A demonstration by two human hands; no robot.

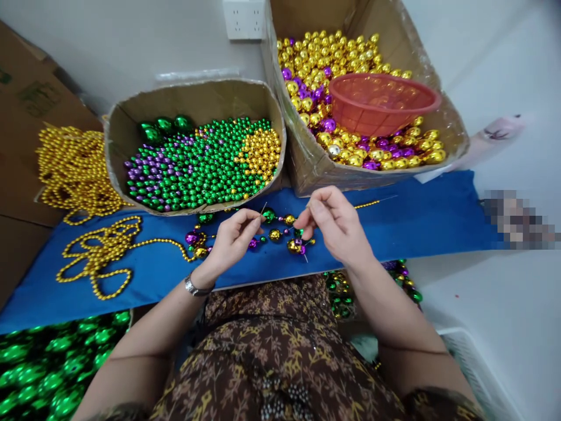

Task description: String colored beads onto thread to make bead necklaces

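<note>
My left hand (236, 237), with a bracelet on the wrist, pinches a thin needle (263, 207) that points up from the fingertips. Thumb and fingers of my right hand (335, 225) are pressed together over the table; whatever lies between them is too small to make out. Beneath and between both hands, strung beads in gold (275, 235), green (269, 216) and purple (253, 244) lie on the blue cloth (421, 216). A string of small gold beads (99, 251) runs from a loose coil on the left towards them.
Behind my hands stand a cardboard box of small green, purple and gold beads (205, 158) and a taller box (307, 169) of larger beads with a red basket (372, 114) in it. Gold bead strands (76, 166) are heaped at left. Large green beads (56, 362) sit lower left.
</note>
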